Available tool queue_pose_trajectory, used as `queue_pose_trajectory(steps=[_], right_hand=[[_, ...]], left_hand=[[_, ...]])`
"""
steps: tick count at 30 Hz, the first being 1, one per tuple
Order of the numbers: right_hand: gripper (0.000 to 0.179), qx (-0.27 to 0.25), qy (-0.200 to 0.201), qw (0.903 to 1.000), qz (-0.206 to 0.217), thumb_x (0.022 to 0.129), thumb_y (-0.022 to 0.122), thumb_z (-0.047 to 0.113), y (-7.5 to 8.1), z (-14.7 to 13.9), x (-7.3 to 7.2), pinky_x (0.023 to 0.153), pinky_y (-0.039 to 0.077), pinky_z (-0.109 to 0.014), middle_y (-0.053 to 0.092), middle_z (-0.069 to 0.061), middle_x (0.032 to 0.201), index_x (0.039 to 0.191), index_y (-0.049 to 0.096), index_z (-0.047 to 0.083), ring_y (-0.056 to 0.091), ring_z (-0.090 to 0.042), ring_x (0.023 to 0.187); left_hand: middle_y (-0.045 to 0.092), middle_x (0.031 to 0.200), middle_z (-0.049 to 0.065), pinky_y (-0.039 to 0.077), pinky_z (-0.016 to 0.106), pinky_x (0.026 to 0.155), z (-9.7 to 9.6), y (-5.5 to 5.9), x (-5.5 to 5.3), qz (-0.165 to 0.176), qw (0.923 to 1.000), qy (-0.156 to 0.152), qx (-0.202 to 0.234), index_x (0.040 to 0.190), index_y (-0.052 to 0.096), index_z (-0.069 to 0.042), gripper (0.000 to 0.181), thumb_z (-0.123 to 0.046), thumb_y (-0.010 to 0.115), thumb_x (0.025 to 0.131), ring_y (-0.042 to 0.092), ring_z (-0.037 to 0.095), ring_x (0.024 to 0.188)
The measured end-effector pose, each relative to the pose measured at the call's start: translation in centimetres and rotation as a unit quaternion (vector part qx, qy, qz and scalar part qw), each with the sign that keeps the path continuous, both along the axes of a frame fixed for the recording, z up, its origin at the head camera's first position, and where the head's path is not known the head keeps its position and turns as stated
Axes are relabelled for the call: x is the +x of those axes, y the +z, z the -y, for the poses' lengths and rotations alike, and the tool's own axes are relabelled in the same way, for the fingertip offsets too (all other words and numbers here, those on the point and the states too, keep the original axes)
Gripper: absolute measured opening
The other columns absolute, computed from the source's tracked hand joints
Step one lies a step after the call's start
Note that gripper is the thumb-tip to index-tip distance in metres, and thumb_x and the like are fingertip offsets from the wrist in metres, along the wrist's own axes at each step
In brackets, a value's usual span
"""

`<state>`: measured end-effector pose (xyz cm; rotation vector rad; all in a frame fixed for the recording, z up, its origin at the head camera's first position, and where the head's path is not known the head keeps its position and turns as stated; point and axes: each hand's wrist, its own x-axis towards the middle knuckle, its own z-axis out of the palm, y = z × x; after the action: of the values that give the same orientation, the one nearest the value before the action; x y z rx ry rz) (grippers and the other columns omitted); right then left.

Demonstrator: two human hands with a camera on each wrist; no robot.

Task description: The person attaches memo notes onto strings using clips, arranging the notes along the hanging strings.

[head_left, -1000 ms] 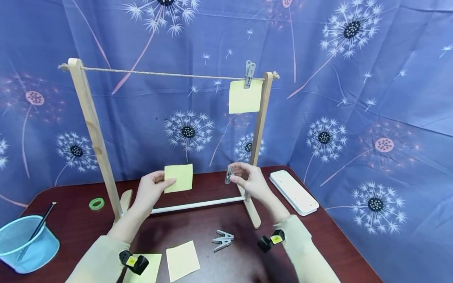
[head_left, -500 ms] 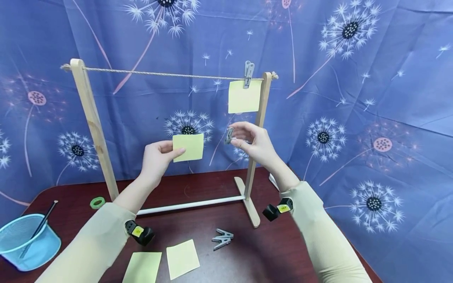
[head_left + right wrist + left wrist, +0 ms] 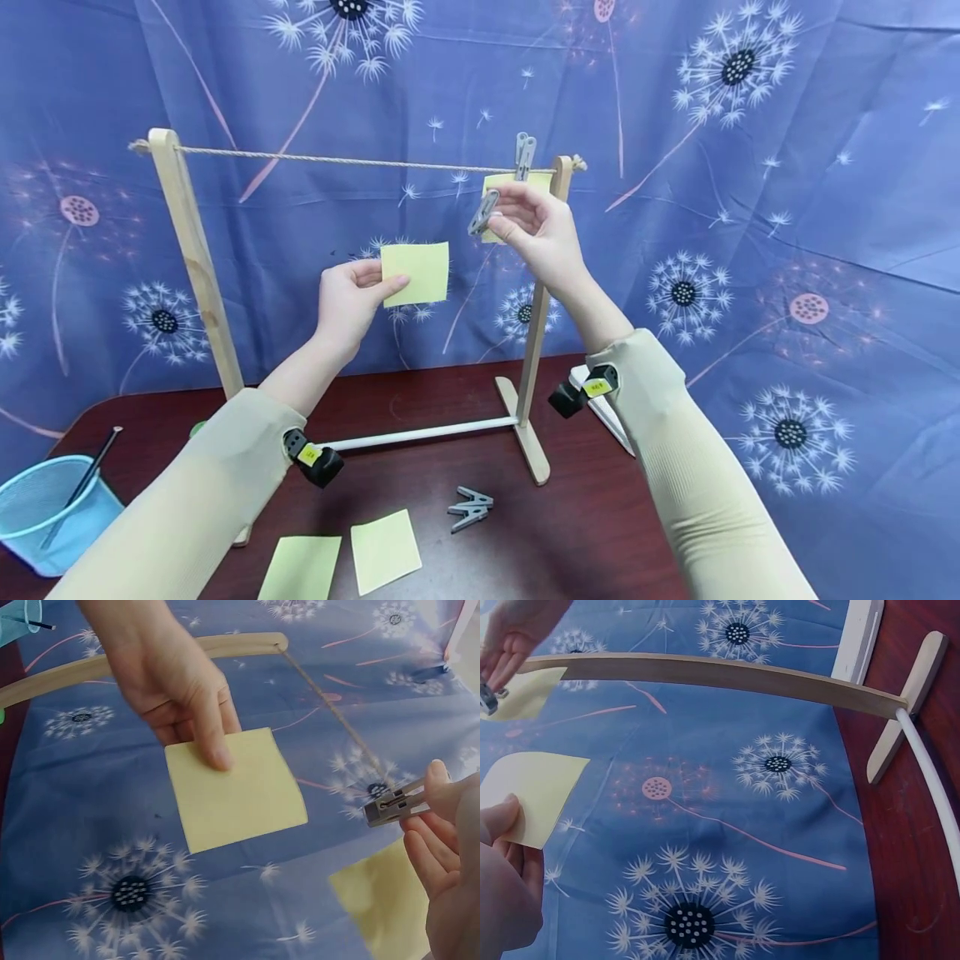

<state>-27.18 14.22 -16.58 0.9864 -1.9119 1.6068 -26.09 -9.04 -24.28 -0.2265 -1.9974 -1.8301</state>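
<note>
My left hand (image 3: 348, 304) pinches a yellow sticky note (image 3: 423, 271) by its left side, thumb in front, below the rope (image 3: 337, 159). In my right hand (image 3: 543, 237) a grey clothespin (image 3: 483, 212) is pinched between thumb and fingers, pointing down and left in the head view. The right wrist view shows that clothespin (image 3: 394, 804) close up. Behind the right hand, a second sticky note (image 3: 495, 180) hangs from the rope by another clothespin (image 3: 525, 157) near the right post; the hand covers most of it.
The wooden posts (image 3: 197, 258) hold the rope, with a white bar (image 3: 420, 433) low between them. On the table lie two clothespins (image 3: 471, 508) and yellow notes (image 3: 386, 550). A blue mesh pen cup (image 3: 82, 525) stands left; a white case (image 3: 611, 417) lies right.
Both hands have risen from near the table toward the rope, the left carrying the note up and right, the right lifting the clothespin in front of the hanging note.
</note>
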Motion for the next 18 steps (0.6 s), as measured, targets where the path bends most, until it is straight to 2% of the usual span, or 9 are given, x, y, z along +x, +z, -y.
queue_pose_trajectory(steps=[5, 10, 13, 18], right_hand=[[0.036, -0.019, -0.003, 0.9996, -0.021, 0.088, 0.062, -0.008, 2.2, 0.4, -0.1, 0.090, 0.053, -0.025, 0.066, -0.003, 0.104, 0.123, 0.056, -0.014, 0.064, -0.006, 0.093], [0.034, -0.030, -0.010, 0.9989, -0.034, 0.089, 0.063, -0.006, 4.2, 1.3, -0.7, 0.091, 0.052, -0.026, 0.065, -0.002, 0.103, 0.122, 0.058, -0.011, 0.064, -0.007, 0.093], [0.034, -0.032, -0.017, 0.9988, -0.034, 0.089, 0.064, -0.005, 5.2, 1.9, -0.9, 0.092, 0.052, -0.025, 0.065, -0.003, 0.104, 0.122, 0.059, -0.010, 0.064, -0.008, 0.093], [0.033, -0.035, -0.025, 0.9989, -0.021, 0.089, 0.065, -0.005, 6.7, 2.6, -1.3, 0.092, 0.052, -0.025, 0.065, -0.004, 0.104, 0.122, 0.061, -0.007, 0.064, -0.011, 0.093]], left_hand=[[0.074, 0.097, 0.012, 0.052, 0.015, 0.073, -0.5, 1.4, -0.6, -0.009, 0.9998, 0.013, 0.008, 0.113, 0.070, 0.005, 0.036, -0.012, 0.079, 0.083, 0.065, -0.002, 0.078], [0.073, 0.100, 0.017, 0.052, 0.016, 0.074, -1.1, 2.7, -1.0, -0.024, 0.9995, 0.005, 0.018, 0.113, 0.070, 0.005, 0.036, -0.012, 0.079, 0.083, 0.066, 0.000, 0.077], [0.073, 0.098, 0.015, 0.053, 0.016, 0.073, -1.4, 3.4, -1.2, -0.029, 0.9994, 0.002, 0.020, 0.114, 0.070, 0.005, 0.036, -0.011, 0.079, 0.083, 0.066, 0.000, 0.077], [0.073, 0.088, 0.005, 0.053, 0.016, 0.072, -1.7, 4.7, -1.6, -0.039, 0.9984, 0.003, 0.041, 0.113, 0.070, 0.005, 0.035, -0.009, 0.079, 0.082, 0.066, 0.003, 0.077]])
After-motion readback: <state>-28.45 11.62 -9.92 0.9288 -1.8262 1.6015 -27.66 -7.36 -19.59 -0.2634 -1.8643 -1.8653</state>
